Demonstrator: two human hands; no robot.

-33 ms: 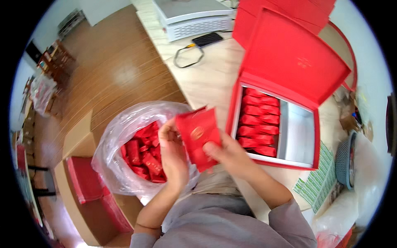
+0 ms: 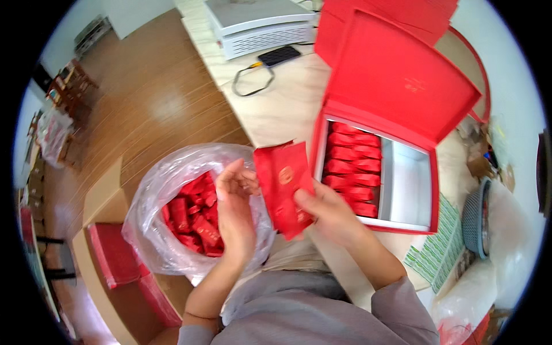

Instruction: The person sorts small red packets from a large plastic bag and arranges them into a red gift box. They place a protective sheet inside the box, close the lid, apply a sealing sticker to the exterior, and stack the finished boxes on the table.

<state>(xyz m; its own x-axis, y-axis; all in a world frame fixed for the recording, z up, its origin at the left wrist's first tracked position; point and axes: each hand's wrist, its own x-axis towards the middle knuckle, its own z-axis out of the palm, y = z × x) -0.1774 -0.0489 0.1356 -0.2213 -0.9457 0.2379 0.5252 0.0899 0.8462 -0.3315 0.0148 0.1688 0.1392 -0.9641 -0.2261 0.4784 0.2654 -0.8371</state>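
Beside the wooden floor [image 2: 155, 98], your pale table [image 2: 282, 118] carries an open red box [image 2: 409, 184], near its left edge. Close to that edge, between the box and the clear plastic bag [image 2: 144, 221], your right hand [image 2: 333, 213] pinches a red packet [image 2: 280, 187], thumb across its face. Your left hand [image 2: 237, 215] is half open alongside, gripping nothing; contact with the packet can't be told. You seem to be squaring it up; next probably calls for steadying its free side.
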